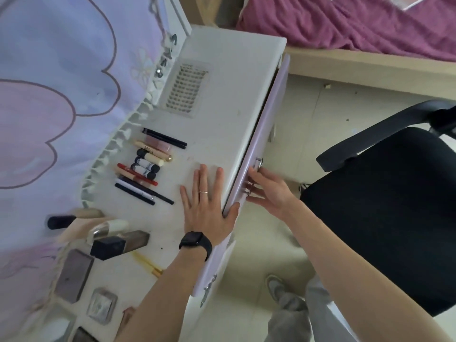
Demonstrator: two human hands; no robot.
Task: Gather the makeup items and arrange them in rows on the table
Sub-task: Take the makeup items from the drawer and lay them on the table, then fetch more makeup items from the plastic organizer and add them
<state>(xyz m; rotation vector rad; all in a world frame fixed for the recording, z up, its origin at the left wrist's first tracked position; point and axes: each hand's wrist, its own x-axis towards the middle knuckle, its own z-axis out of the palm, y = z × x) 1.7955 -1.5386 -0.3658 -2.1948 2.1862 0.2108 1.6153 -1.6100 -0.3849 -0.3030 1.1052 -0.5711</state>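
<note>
Several makeup pencils, tubes and lipsticks (145, 166) lie side by side in a row on the white table (222, 99), near the fringed cloth. Closer to me stand bottles (118, 243) and flat compacts (74, 275). My left hand (207, 203) rests flat on the tabletop with fingers straight, thumb over the front edge. My right hand (266, 188) touches the front of the lilac drawer (259, 134) just below its small metal knob (259, 162), fingers loosely bent. The drawer's inside is hidden.
A pastel flower-print cloth (49, 95) hangs along the table's back. A clear tray of lashes (185, 88) lies farther along the top. A black office chair (394, 206) stands to the right, a bed with purple blanket (345, 23) beyond. My shoe (276, 287) is below.
</note>
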